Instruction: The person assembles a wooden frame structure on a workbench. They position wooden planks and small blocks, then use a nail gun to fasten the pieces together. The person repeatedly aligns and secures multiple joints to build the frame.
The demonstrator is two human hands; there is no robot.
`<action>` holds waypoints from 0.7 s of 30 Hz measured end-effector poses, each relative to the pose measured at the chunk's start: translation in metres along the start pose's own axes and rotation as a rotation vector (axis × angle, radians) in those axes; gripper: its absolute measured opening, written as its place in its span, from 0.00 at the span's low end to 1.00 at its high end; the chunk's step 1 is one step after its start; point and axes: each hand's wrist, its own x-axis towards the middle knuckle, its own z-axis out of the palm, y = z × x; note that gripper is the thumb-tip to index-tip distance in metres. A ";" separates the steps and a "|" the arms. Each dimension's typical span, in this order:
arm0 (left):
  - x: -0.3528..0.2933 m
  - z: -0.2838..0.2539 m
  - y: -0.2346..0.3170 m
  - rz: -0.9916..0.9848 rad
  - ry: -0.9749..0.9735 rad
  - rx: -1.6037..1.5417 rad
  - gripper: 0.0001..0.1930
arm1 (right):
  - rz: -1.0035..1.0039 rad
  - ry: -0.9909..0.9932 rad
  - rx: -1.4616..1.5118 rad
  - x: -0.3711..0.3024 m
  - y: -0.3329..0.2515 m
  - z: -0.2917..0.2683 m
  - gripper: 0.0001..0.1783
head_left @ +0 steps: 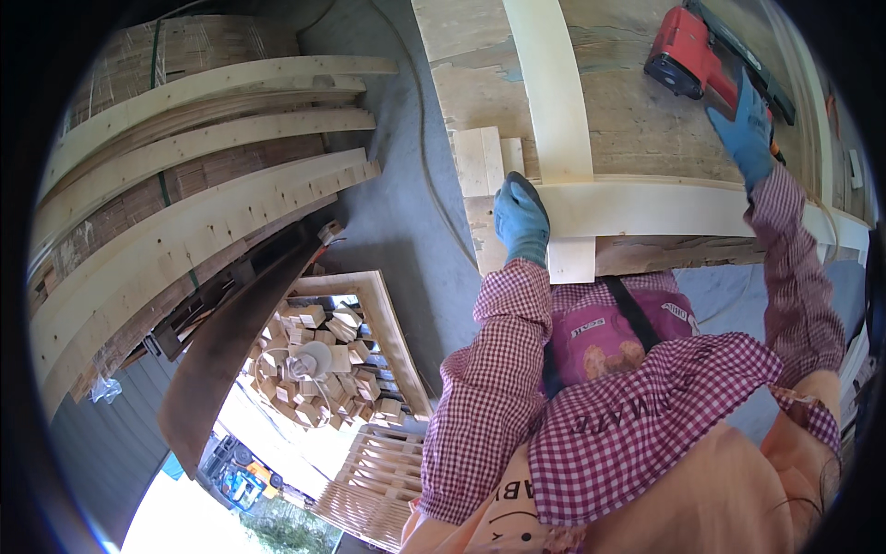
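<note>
My left hand (523,220), in a blue glove, is closed at the left end of a pale horizontal wooden board (655,208). That board crosses a second pale board (551,92), which runs away from me over the worktable (480,88). Small wood pieces (480,162) lie just beyond the left hand. At the far right, a red and black nail gun (688,60) lies on the table. My right hand (749,134), also gloved in blue, is at its handle with thumb and finger spread on either side. The palm side is hidden.
On the left stand stacked long planks (203,198). A wooden crate (374,286) of cut blocks sits below them, near a fan-like round object (309,362) and a slatted pallet (374,471). A hose (425,138) runs along the grey floor beside the worktable.
</note>
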 end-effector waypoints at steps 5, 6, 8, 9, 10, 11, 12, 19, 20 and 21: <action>0.004 0.001 -0.006 -0.024 0.036 0.010 0.20 | 0.143 -0.430 -0.277 0.049 0.012 0.024 0.48; 0.005 0.002 -0.009 -0.028 0.045 0.009 0.20 | 0.210 -0.443 -0.299 0.058 0.007 0.028 0.51; 0.002 -0.001 -0.008 -0.025 0.068 0.005 0.20 | 0.302 -0.445 -0.230 0.068 0.018 0.046 0.51; 0.001 -0.001 -0.005 -0.014 0.066 0.013 0.20 | 0.349 -0.439 -0.198 0.073 0.030 0.057 0.52; 0.002 0.000 -0.003 -0.008 0.061 0.027 0.20 | 0.343 -0.468 -0.113 0.072 0.059 0.082 0.54; 0.001 -0.002 -0.005 -0.005 0.061 0.035 0.20 | 0.305 -0.502 -0.082 0.075 0.055 0.080 0.54; 0.003 -0.001 -0.008 -0.004 0.058 0.037 0.20 | 0.270 -0.534 -0.052 0.077 0.052 0.074 0.54; 0.003 0.002 -0.004 0.005 0.045 0.026 0.20 | 0.148 -0.553 -0.018 0.105 0.021 -0.021 0.29; 0.004 0.005 -0.012 0.007 0.061 0.034 0.20 | 0.341 -0.693 0.167 0.111 0.010 -0.046 0.18; 0.008 0.008 -0.011 0.035 0.046 0.026 0.20 | 0.524 -0.670 0.324 0.096 -0.015 -0.093 0.10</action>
